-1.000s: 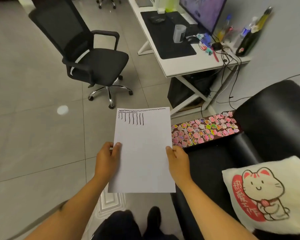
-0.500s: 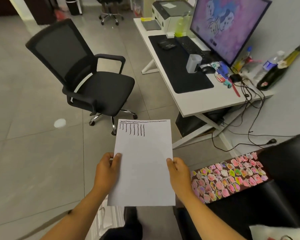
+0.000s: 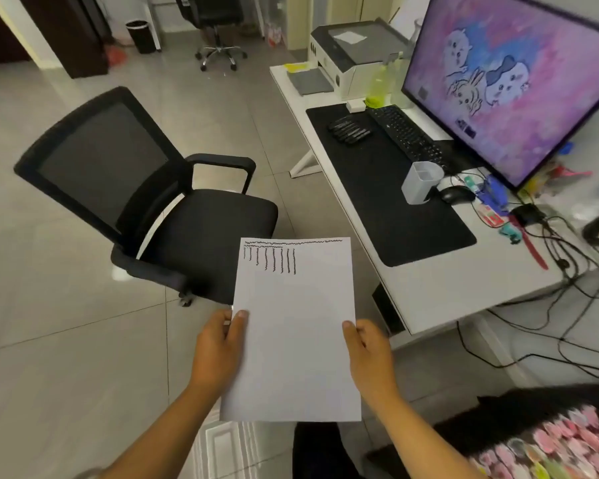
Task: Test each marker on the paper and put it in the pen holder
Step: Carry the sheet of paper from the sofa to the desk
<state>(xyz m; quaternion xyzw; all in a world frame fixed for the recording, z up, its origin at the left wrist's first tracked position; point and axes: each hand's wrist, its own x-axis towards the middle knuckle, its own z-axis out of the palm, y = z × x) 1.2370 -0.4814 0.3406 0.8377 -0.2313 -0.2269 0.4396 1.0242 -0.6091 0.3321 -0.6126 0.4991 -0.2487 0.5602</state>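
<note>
Paper (image 3: 293,340) held above floor: left hand (image 3: 218,350) pinches left edge, right hand (image 3: 369,354) pinches right edge. Markers (image 3: 349,130), pen holder (image 3: 421,181) on desk (image 3: 440,288).

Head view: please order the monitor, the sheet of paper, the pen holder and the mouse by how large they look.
1. monitor
2. sheet of paper, though it is held close to the camera, which enlarges it
3. pen holder
4. mouse

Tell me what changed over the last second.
The view lifted from the sofa toward the desk, bringing the markers and pen holder into sight. The left hand and right hand keep the same grip on the paper; nothing was released.
</note>
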